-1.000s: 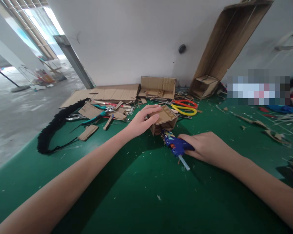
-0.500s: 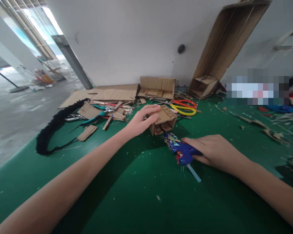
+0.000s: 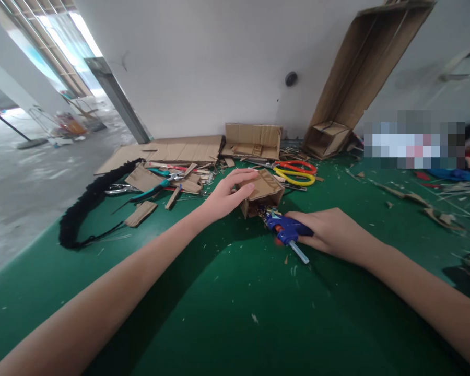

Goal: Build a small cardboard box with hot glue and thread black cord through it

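Note:
A small cardboard box [image 3: 267, 187] rests on the green table [image 3: 227, 313], its open side facing me. My left hand [image 3: 231, 192] grips it from the left, fingers over its top; the far fingers are partly hidden. My right hand [image 3: 329, 230] is wrapped around the handle of a blue hot glue gun [image 3: 286, 228]. The gun's nozzle end, crusted with coloured bits, reaches the box's opening, and its tip is hidden there. A pale glue stick [image 3: 299, 253] sticks out of the gun's back. Whether the nozzle touches the cardboard I cannot tell.
Scissors with red and yellow handles [image 3: 295, 172] lie behind the box. To the left are teal-handled pliers [image 3: 156, 189], cardboard scraps [image 3: 141, 214] and a fuzzy black strip [image 3: 78, 211]. Along the wall stand a folded cardboard piece [image 3: 253, 140] and a tall cardboard structure [image 3: 362, 68].
My right hand has moved the glue gun up and to the left, bringing its nozzle end into the box's opening. My left hand and the box have hardly moved.

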`<state>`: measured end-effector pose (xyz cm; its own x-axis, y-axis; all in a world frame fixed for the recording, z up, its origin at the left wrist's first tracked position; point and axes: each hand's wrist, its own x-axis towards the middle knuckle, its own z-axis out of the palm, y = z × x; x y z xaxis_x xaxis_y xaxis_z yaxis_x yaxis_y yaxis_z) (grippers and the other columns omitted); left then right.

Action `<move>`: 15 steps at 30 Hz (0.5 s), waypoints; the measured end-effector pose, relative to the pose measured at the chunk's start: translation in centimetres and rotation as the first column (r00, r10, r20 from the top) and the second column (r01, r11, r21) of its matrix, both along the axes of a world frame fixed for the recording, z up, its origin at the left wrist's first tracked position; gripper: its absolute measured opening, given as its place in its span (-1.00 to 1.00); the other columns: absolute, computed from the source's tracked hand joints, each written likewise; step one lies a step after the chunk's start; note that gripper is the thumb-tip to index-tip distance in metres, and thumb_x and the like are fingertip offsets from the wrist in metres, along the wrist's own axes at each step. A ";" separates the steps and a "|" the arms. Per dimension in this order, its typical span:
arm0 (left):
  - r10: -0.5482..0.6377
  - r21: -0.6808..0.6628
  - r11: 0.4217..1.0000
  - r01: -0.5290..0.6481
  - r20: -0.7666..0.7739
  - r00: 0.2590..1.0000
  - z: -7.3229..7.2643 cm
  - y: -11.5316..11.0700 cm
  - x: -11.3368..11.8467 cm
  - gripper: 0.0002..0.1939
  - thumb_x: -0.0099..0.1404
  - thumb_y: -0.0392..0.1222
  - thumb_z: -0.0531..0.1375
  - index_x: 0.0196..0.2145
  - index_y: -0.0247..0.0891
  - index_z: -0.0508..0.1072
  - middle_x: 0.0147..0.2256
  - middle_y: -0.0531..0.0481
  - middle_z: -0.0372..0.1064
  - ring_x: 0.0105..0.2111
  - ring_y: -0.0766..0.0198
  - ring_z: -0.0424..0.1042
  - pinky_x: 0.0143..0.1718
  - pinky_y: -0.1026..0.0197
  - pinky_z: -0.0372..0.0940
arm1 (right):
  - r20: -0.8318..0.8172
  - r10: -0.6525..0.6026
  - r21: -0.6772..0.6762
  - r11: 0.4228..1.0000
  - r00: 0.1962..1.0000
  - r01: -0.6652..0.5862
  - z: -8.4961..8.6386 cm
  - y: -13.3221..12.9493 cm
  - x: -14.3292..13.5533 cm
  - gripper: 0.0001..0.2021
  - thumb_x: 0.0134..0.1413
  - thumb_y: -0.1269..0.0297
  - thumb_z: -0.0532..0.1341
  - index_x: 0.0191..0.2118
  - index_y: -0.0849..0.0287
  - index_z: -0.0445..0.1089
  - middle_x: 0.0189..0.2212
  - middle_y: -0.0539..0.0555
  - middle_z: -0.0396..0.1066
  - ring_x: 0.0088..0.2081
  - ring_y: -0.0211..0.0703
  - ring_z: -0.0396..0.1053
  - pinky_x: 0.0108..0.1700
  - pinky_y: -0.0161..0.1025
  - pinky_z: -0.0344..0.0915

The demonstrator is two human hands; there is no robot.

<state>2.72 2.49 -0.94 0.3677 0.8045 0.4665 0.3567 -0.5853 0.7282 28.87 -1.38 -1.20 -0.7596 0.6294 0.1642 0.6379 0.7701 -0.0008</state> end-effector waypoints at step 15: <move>0.003 -0.030 1.000 -0.003 -0.019 1.000 0.2 -0.3 0.0 -0.66 0.32 -0.10 0.07 0.01 -0.16 0.42 0.13 -0.12 0.23 0.15 0.09 0.19 0.17 -0.04 0.12 | 0.025 0.033 -0.051 0.998 0.999 -0.032 0.4 -1.3 0.8 -0.69 0.19 0.15 0.12 -0.01 0.14 0.33 -0.44 0.05 0.53 -0.48 -0.11 0.48 -0.52 -0.30 0.17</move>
